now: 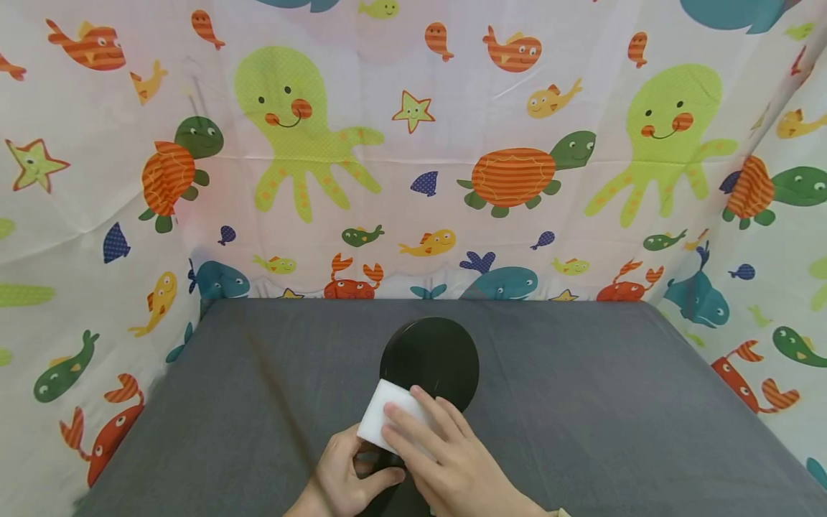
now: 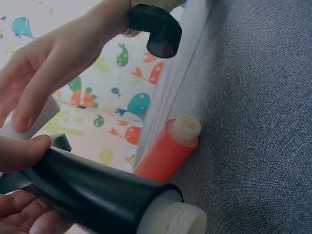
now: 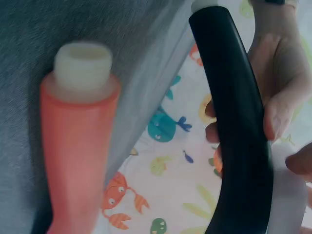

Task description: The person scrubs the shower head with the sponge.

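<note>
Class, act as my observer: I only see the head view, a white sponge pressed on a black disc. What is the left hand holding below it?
Observer: The left hand grips a black handle that ends in a white threaded end.
Operator: Anything else nearby?
Observer: An orange tube with a white threaded neck lies on the grey cloth, by its edge.

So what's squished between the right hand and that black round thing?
A white sponge block. In the head view the right hand presses it with flat fingers onto the black round thing, whose handle the left hand grips.
</note>
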